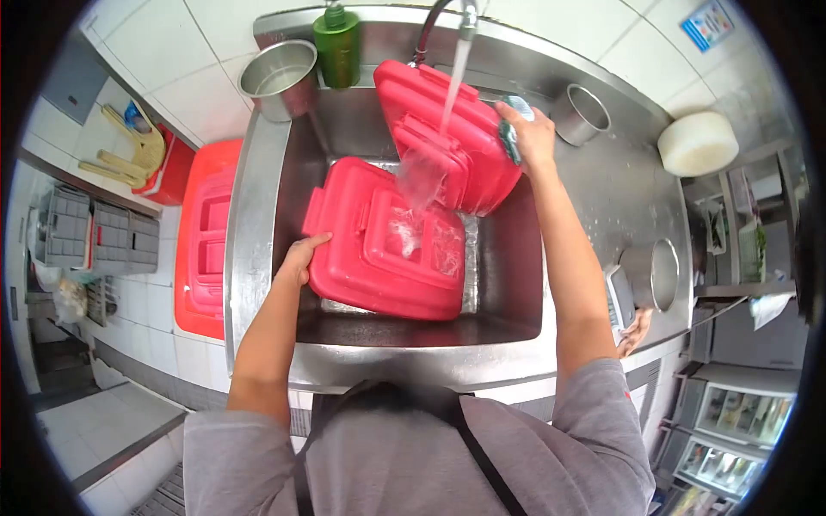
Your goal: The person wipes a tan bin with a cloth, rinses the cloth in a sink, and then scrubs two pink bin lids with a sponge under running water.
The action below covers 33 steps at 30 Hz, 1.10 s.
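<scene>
Over the steel sink [508,310], my left hand [301,256] grips the left edge of a red lid [344,267], which lies tilted with suds and water on its recessed panel. My right hand [532,138] is closed round a green and white sponge [509,133] at the right edge of a second red lid [495,163]. That lid leans upright at the back of the sink. Water from the faucet [467,26] runs down in front of it and splashes onto the lower lid.
A steel pot [280,82] and green bottle [336,47] stand at the back left. On the right counter are a steel cup [582,114] and another pot [662,275], near another person's hand [635,333]. A red container [206,241] sits left of the sink.
</scene>
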Available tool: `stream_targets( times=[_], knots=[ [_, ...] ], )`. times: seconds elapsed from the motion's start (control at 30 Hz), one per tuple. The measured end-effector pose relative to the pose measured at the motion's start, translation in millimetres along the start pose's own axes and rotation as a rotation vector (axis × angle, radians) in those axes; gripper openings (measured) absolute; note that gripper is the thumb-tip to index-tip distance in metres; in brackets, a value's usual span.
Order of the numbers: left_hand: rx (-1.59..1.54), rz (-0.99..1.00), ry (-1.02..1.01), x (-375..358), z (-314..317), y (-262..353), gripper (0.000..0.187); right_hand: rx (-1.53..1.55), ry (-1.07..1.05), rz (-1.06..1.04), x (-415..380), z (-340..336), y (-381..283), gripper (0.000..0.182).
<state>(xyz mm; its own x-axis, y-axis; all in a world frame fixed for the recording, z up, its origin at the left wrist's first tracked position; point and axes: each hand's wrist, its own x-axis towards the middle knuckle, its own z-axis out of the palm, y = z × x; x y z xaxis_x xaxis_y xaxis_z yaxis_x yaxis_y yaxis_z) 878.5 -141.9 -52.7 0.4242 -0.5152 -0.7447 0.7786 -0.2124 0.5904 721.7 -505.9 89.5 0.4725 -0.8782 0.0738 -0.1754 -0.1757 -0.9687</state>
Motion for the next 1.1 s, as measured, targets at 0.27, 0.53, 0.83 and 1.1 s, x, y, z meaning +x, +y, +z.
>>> stream_targets(
  times=[0.27, 0.53, 0.83, 1.1],
  knots=[
    [0.524, 0.5, -0.01, -150, 89, 60, 0.02, 0.438, 0.129, 0.261, -42, -46, -4, 0.03],
    [0.623, 0.752, 0.081, -275, 91, 116, 0.02, 0.505, 0.495, 0.442, -93, -87, 120, 0.043],
    [0.479, 0.939, -0.075, -303, 114, 145, 0.015, 0.738, 0.245, 0.595, -160, -83, 105, 0.042],
    [0.51, 0.941, -0.174, -320, 143, 166, 0.013, 0.852, -0.114, 0.489, -214, -30, 38, 0.021]
  ],
)
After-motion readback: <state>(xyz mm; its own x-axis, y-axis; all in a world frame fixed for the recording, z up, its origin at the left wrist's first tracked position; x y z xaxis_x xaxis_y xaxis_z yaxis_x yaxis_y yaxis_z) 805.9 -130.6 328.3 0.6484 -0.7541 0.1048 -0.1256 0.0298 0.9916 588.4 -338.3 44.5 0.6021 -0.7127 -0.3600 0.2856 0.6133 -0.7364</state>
